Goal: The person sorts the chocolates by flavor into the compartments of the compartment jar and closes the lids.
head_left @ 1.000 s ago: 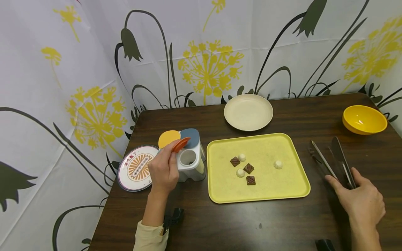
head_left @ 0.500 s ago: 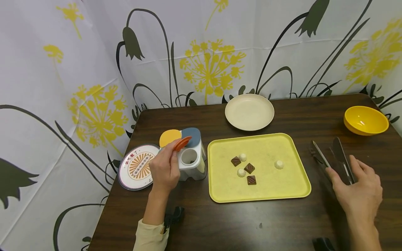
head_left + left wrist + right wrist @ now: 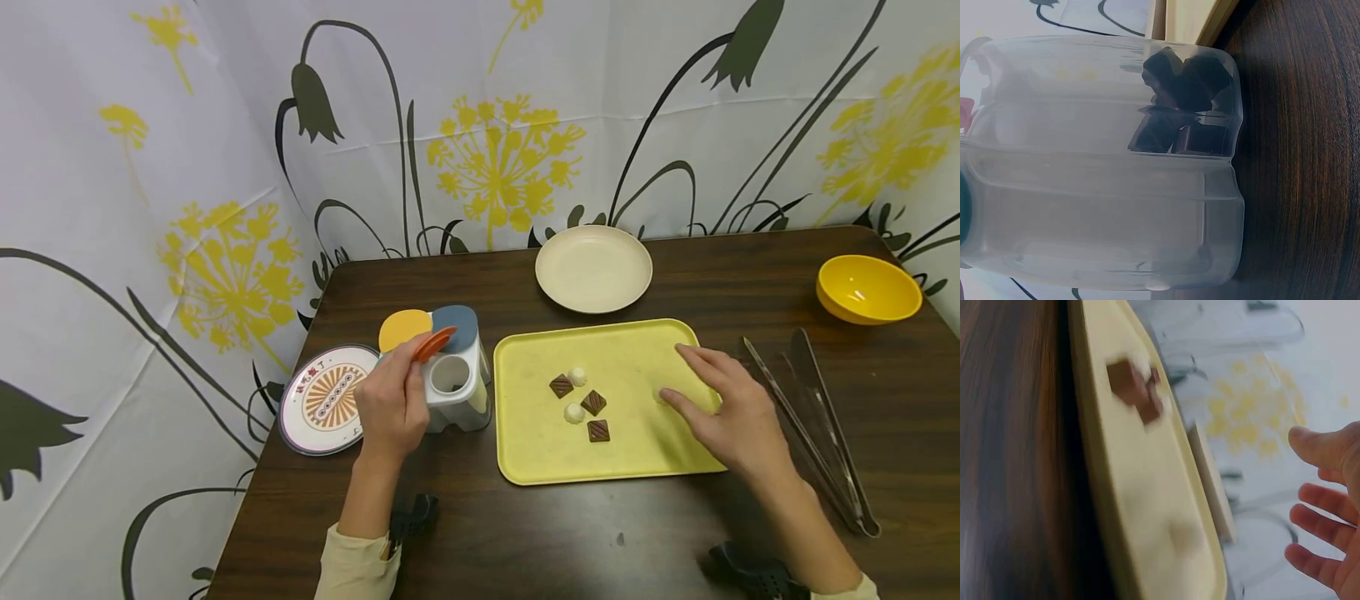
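The white piece [image 3: 657, 393] on the tray's [image 3: 626, 358] 3 o'clock side is probably light, fragile, best pinched by its sides; right hand [image 3: 738, 417] is wide, left hand [image 3: 393, 407] holds orange lid [image 3: 435, 343].

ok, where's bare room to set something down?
Free: table between cream plate and yellow bowl; table in front of tray. Crowded: tray's left half, with sweets; its right end, under the right hand; left of it, container, left hand, patterned plate.

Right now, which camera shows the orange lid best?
The head view: it shows the orange lid clearly, tilted in the left hand. The left wrist view has only a reddish patch at its edge, which I can't identify; the right wrist view shows no lid.
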A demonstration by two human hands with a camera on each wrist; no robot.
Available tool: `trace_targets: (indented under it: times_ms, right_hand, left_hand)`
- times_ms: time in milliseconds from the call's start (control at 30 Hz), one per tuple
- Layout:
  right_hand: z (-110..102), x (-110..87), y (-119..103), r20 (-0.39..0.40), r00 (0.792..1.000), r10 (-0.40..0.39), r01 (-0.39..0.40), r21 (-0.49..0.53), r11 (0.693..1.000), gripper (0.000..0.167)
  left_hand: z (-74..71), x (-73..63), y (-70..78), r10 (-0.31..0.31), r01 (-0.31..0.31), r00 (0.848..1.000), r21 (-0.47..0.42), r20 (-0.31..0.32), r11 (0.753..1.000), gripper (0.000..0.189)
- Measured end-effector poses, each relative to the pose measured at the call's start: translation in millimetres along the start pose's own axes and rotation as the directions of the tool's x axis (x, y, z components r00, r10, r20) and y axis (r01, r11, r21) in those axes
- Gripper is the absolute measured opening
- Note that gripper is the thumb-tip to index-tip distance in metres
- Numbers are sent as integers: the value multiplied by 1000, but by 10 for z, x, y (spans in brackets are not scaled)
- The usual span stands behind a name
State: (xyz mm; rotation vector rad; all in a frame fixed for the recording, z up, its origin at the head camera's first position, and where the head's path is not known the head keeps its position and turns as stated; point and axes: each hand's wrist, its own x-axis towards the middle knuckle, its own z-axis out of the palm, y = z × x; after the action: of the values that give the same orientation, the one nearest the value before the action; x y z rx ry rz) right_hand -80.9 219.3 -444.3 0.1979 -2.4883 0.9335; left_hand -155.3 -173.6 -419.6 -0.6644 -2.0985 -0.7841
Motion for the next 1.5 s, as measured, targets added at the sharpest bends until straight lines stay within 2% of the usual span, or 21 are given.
trace_targets:
  times_ms: [133,233,467,633,800,1167,1367,1500]
  right_hand:
    - [193,115,-204,74,989,-126,125,25,992,62]
    - [319,179,-350,122,974,-190,185,51,981,64]
    - [559,320,-659,201,947,-251,219,167,961,64]
    - [702,409,-863,234,928,-291,229,258,939,63]
    - [850,502,-1038,239,909,-341,265,300,916,63]
    - [1127,686,-1290,196,902,-385,267,446,854,70]
    - [1217,725,-1348,182,912,-368,249,470,847,85]
    - [1240,723,-1365,158,914,-373,265,464,845,84]
  left_hand:
    - [1,-2,5,5,-5,1000,-5,3,1000,37]
    - [2,-6,3,9,-9,1000,-6,5,1000,37]
    - [3,-12,-18,5,-5,1000,-7,-1,1000,37]
    - [1,-24,-27,0,0,1000,-5,0,1000,37]
    - [0,-33,-30,7,-7,1000,-12,-4,1000,38]
    - [10,-29,-38,9,-9,1000,-23,3,1000,39]
    - [12,-22,-37,17,-17,1000,-22,-10,1000,39]
    - [6,-21,-32,28,-28,1000,-15,-9,1000,39]
